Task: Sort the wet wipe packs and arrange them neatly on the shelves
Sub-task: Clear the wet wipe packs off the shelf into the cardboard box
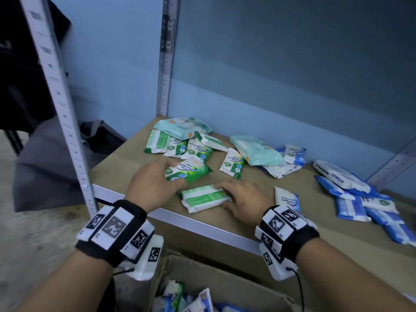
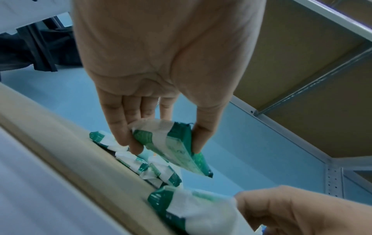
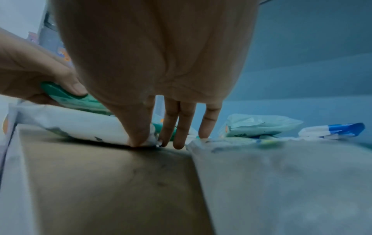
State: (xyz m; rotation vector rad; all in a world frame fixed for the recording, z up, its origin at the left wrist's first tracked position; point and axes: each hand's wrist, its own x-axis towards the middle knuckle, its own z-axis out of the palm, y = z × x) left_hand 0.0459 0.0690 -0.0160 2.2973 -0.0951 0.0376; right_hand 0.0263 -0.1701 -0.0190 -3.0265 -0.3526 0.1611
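Note:
My left hand (image 1: 176, 173) pinches a green "Pine Antibacterial Wipes" pack (image 1: 191, 171) between fingers and thumb, tilted just above the brown shelf board (image 1: 126, 158); the left wrist view shows this hand (image 2: 165, 143) holding the pack (image 2: 177, 147) by its end. Just in front of it, my right hand (image 1: 221, 195) grips a green-and-white pack (image 1: 202, 199) lying back side up near the shelf's front edge. In the right wrist view the thumb and fingers (image 3: 158, 141) pinch the end of that pack (image 3: 76, 125) against the board.
Several green packs (image 1: 180, 145) and two pale teal packs (image 1: 183, 127) (image 1: 255, 149) lie at the back. Blue packs (image 1: 355, 199) are heaped on the right, one (image 1: 287, 199) beside my right hand. An open cardboard box (image 1: 225, 280) with more packs sits below. A metal upright (image 1: 60, 104) stands left.

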